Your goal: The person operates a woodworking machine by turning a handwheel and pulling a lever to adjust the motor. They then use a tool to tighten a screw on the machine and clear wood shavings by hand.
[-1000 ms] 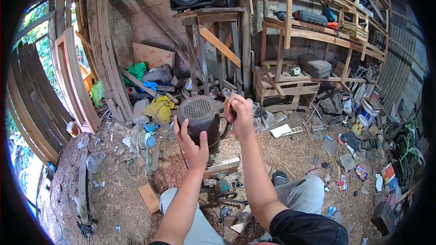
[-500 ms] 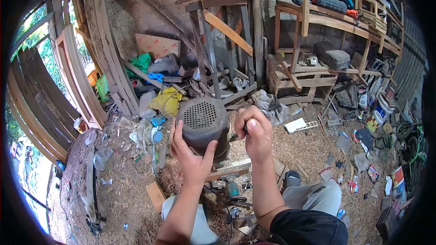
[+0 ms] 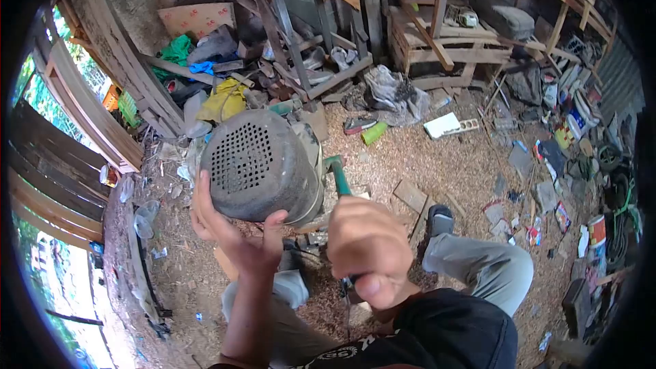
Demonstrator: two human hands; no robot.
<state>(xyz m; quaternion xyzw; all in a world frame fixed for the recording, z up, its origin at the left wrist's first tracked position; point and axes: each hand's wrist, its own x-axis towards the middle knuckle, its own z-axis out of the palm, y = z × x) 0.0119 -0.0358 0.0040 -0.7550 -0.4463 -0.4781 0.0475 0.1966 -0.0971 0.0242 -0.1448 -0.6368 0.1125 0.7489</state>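
Observation:
A dark grey, drum-shaped motor (image 3: 287,164) with a round perforated end tilts up toward me in front of my knees. My left hand (image 3: 236,232) cradles its lower left side, fingers along the edge and thumb beneath the rim. My right hand (image 3: 369,249), blurred, is a closed fist around the dark grip of a green-shafted hammer (image 3: 339,176). The hammer's short head is right at the motor's right side, partly hidden behind it in this view.
Wood shavings cover the ground (image 3: 383,164). Beyond the motor lie a yellow bag (image 3: 224,100), a green cylindrical piece (image 3: 374,133) and a white plastic sack (image 3: 403,99). A wooden crate (image 3: 444,44) stands behind. Clutter fills the right side; planks (image 3: 61,160) lean at left.
The motor has come closer and to the left with my left hand. My right hand has dropped lower and nearer, and the hammer's green shaft now shows. The view has tipped downward.

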